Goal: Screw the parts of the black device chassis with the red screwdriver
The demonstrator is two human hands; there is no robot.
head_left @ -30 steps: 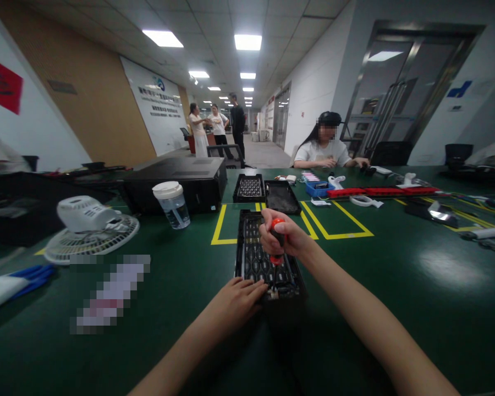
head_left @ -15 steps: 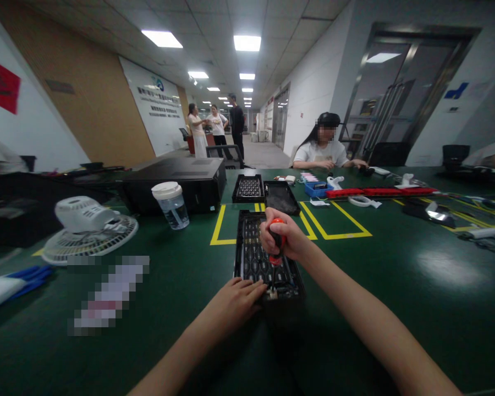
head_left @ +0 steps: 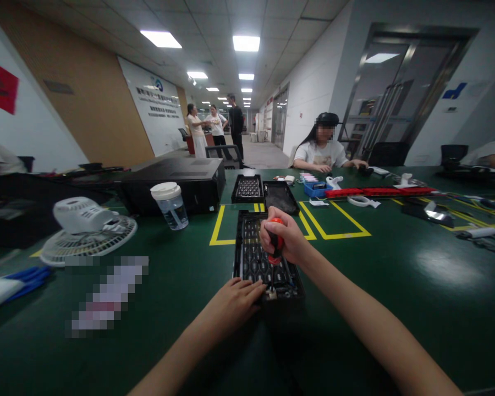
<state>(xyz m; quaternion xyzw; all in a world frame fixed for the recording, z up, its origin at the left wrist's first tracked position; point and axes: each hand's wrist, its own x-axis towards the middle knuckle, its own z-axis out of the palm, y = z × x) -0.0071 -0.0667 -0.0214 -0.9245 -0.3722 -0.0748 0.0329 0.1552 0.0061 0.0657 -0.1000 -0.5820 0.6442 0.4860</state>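
Note:
In front of me on the green table lies a long black case (head_left: 238, 250) filled with rows of dark oval cells (head_left: 256, 264). My right hand (head_left: 291, 234) is closed around the red and black handle of a screwdriver (head_left: 276, 246). Its shaft points down, with the tip at the near end of the case by a small light-coloured part (head_left: 271, 295). What exactly the tip touches is too small to tell. My left hand (head_left: 240, 300) lies flat over the case's near left corner, fingers stretched out and touching its edge.
Beyond the case sit another cell-filled case (head_left: 248, 187) and a black tray (head_left: 280, 197). A cup with a white lid (head_left: 171, 206), a white fan (head_left: 88, 228) and blue gloves (head_left: 27, 281) are to the left. Across the table a person (head_left: 324, 148) sits behind a blue bin (head_left: 315, 189).
Hardly anything differs. The whole view has shifted very slightly; both hands, the screwdriver and the case keep their positions relative to each other.

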